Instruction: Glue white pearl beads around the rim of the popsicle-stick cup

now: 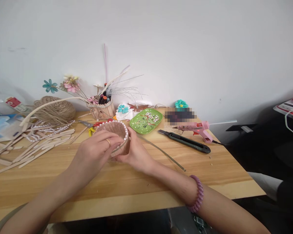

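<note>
A small round pot (123, 149) faced with wooden craft sticks is tilted above the table, its opening turned toward me. White pearl beads (122, 124) line most of its rim. My right hand (138, 152) wraps round the right side of the pot and grips it. My left hand (95, 148), with a ring on one finger, has its fingers pinched together at the near rim; whatever is between the fingertips is hidden. Just right of the pot lies a green dish (143, 130) with white beads in it.
A pink glue gun (197, 128) and a dark utility knife (185, 141) lie at right, near a thin stem (164, 153). Loose craft sticks (46, 146), bead strands (39, 131) and a twine ball (55, 110) are left. Behind stands a stick-covered holder (102, 111) with markers and flowers.
</note>
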A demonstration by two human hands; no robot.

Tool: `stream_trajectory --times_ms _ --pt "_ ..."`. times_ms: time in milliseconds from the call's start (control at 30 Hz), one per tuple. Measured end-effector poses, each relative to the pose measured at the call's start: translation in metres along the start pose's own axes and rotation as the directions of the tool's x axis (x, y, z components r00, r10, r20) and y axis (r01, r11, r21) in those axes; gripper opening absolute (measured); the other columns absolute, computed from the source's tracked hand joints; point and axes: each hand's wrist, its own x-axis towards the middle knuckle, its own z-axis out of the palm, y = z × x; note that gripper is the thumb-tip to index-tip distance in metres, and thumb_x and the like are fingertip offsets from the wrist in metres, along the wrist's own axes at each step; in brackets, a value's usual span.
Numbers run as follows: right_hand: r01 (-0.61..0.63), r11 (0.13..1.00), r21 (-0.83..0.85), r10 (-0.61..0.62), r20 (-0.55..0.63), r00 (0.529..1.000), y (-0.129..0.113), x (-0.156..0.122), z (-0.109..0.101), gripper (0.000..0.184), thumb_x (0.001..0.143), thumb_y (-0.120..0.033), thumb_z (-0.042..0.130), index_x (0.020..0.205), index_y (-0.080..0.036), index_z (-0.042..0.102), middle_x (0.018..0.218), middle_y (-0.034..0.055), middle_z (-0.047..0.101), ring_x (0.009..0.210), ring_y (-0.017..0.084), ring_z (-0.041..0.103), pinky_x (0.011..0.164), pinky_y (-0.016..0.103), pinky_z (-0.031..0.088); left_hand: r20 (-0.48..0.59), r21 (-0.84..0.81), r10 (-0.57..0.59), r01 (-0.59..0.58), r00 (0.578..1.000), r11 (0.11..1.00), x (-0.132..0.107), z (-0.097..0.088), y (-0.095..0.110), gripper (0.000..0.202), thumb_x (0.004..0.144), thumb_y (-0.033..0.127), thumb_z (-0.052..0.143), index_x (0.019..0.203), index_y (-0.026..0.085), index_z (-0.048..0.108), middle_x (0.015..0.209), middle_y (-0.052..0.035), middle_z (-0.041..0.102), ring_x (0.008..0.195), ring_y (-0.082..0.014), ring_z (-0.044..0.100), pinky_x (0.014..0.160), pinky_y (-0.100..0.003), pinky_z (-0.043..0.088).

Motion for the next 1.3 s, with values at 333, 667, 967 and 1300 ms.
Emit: stream_trajectory --times_ms 333,667,967,1300 --pt "0.028 0.998 -0.057 -0.027 0.011 1.000 0.002 0.000 -0.001 0.090 0.064 -0.029 0.083 0.140 -0.022 0.035 0.141 0.0103 0.048 0.132 0.027 0.046 0.112 0.043 0.036 0.015 -0.076 -0.110 0.111 0.994 0.991 0.000 -0.001 -0.002 0.023 0.091 0.019 0.052 0.084 0.021 0.073 0.085 -0.0038 0.076 0.079 -0.0194 0.070 0.076 -0.031 0.057" --pt "0.029 0.999 -0.033 -0.029 0.000 1.000 0.004 0.000 0.000 0.089 0.063 -0.029 0.084 0.138 -0.023 0.036 0.140 0.0100 0.050 0.130 0.027 0.048 0.110 0.042 0.039 0.011 -0.070 -0.068 0.069 0.998 0.995 0.001 0.000 -0.001 0.021 0.091 0.018 0.053 0.085 0.017 0.073 0.085 -0.0055 0.075 0.079 -0.0194 0.070 0.075 -0.031 0.056" --pt "-0.010 0.999 -0.042 0.011 0.011 1.000 0.004 -0.001 0.000 0.091 0.062 -0.029 0.083 0.139 -0.023 0.035 0.140 0.0101 0.050 0.130 0.029 0.049 0.110 0.045 0.040 0.059 0.081 0.051 -0.056 0.997 0.995 0.005 -0.002 0.003 0.029 0.092 0.013 0.042 0.085 0.018 0.070 0.083 -0.0044 0.074 0.077 -0.0196 0.067 0.067 -0.030 0.054" --pt "0.006 0.999 -0.032 -0.006 0.007 1.000 0.004 -0.002 0.001 0.095 0.064 -0.027 0.082 0.143 -0.023 0.029 0.140 0.0105 0.049 0.128 0.027 0.049 0.110 0.043 0.040 0.120 0.199 0.136 -0.158 0.983 0.967 0.012 -0.005 0.008 0.032 0.094 0.012 0.040 0.082 0.012 0.070 0.078 -0.0080 0.074 0.073 -0.0220 0.068 0.063 -0.032 0.054"
